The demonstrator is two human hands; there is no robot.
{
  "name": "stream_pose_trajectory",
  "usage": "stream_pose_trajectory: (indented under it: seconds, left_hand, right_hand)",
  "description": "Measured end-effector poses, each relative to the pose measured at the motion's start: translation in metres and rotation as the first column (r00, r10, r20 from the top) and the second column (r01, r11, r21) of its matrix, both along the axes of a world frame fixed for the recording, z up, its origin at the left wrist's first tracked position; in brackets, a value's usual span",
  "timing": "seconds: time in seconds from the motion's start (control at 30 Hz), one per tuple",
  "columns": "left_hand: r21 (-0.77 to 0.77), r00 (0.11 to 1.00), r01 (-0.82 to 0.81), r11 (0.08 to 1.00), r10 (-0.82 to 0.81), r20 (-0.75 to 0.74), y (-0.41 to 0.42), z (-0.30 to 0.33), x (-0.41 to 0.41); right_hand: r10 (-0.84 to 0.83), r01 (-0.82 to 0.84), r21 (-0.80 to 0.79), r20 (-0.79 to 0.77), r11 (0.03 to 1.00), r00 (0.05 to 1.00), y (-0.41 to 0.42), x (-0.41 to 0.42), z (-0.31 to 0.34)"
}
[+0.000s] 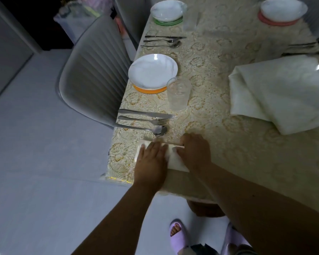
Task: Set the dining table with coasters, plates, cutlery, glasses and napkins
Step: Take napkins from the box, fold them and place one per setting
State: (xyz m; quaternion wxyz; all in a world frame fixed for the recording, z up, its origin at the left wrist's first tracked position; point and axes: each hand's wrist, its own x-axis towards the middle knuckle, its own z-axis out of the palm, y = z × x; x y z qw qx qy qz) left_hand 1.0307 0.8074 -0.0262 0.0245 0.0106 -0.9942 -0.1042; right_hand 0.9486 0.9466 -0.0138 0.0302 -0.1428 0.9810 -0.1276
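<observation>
Currently both hands flat on folded napkin (pixel 173 157) at table (pixel 247 153) edge, 6 o'clock of spoon (pixel 159 130): left hand (pixel 151 161) spread, right hand (pixel 193 150) fingers curled over fold. Risk: sliding napkin nudges spoon, skews fork (pixel 144 120); napkin near edge could slip off.

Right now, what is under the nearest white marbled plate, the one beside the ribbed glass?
An orange round coaster lies under the white marbled plate. Only its near rim shows; the rest is covered by the plate. Both sit on the floral-patterned tablecloth.
</observation>
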Motion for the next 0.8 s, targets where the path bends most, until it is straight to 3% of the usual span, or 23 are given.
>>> stream_pose_trajectory:
  seconds: [0.07,0.17,0.23,0.4,0.67,0.8]
  left_hand:
    - [-0.036,0.991,0.015,0.999,-0.011,0.130,-0.001,-0.007,0.005]
    - [-0.040,0.984,0.047,0.998,-0.040,0.174,-0.004,-0.009,0.007]
    - [-0.032,0.985,0.039,0.999,-0.033,0.172,-0.006,-0.007,0.005]
    - [-0.065,0.970,-0.055,0.996,0.069,0.233,-0.022,-0.008,0.006]
    - [-0.057,0.971,-0.032,0.998,0.045,0.235,-0.024,-0.002,0.004]
    - [-0.069,0.985,-0.018,0.997,0.030,0.169,-0.012,0.020,-0.003]
  right_hand:
    - [0.028,-0.025,0.021,-0.144,0.999,0.989,-0.004,0.006,0.001]
    - [0.283,-0.289,0.007,-0.230,0.957,0.931,-0.003,0.021,-0.013]
    - [0.346,-0.343,0.047,-0.123,0.938,0.930,0.007,0.032,-0.024]
    - [0.307,-0.308,0.119,0.026,0.944,0.951,0.027,0.034,-0.029]
    - [0.278,-0.287,0.139,0.081,0.948,0.957,0.025,0.034,-0.021]
    - [0.321,-0.321,-0.001,0.074,0.947,0.944,0.033,0.027,-0.007]
